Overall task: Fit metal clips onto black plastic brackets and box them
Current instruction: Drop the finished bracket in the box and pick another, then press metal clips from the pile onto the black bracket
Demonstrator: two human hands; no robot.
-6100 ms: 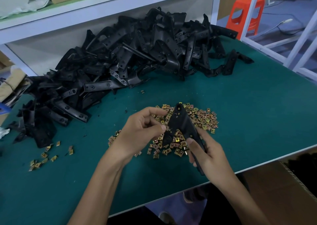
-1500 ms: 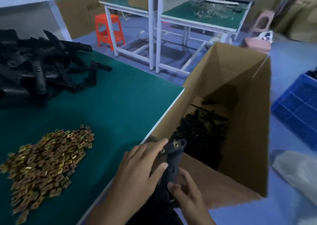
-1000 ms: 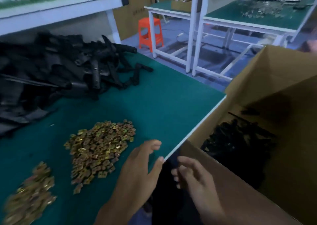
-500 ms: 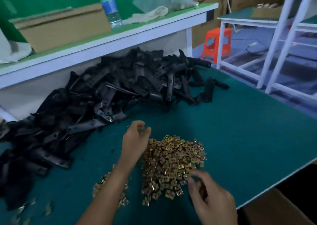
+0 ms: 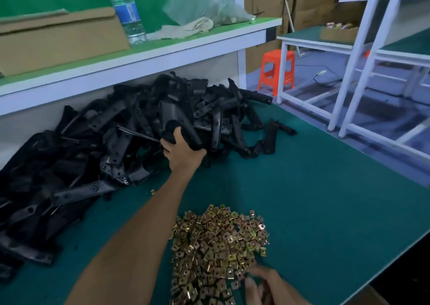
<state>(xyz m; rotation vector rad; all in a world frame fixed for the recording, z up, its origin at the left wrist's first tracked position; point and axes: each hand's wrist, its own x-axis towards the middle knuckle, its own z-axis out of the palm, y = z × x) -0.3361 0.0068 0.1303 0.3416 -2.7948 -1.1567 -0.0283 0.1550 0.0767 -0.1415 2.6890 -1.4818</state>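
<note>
The heaped brackets are black plastic, mostly matt with a dull sheen on their flat faces. The clips are thin metal with a shiny, brassy yellow finish. The counter has a smooth, matt green covering. On the shelf stand a matt brown cardboard box and a clear plastic bottle, beside a crinkled translucent plastic bag and an off-white cloth. The orange stool is glossy plastic.

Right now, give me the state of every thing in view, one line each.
left hand, gripping a bracket on the pile.
right hand, blurred, fingers at the clip heap; grip unclear.
bracket pile, loose heap on the table.
clip heap, loose on the table.
water bottle, upright on the shelf.
plastic bag, crumpled on the shelf.
orange stool, upright.
</note>
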